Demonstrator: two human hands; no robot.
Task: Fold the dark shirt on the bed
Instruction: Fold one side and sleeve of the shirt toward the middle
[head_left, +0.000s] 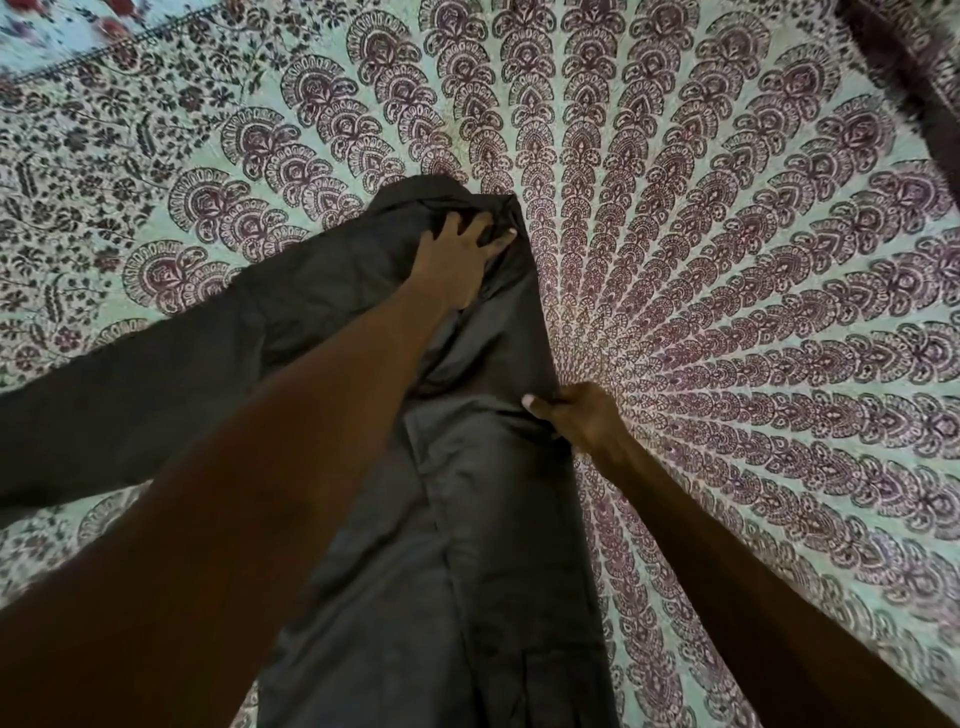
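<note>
L hand (457, 260) fingers (480, 223) spread wide, pressing far end of dark shirt (467, 519) on bed (727, 260); R hand (582, 415) pinches its right edge

Near end of dark shirt (441, 649) off-frame.

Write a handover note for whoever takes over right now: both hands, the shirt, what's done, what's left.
Left hand: open, fingers spread, pressing the far end of the dark fabric shirt.
Right hand: pinches the shirt's right edge, thumb on top.
The shirt lies lengthwise on the printed green and maroon bedspread.
Done: the right side looks folded in, leaving a straight edge.
Left: one sleeve is spread out to the left. Fold it in, then probably fold the length.
</note>
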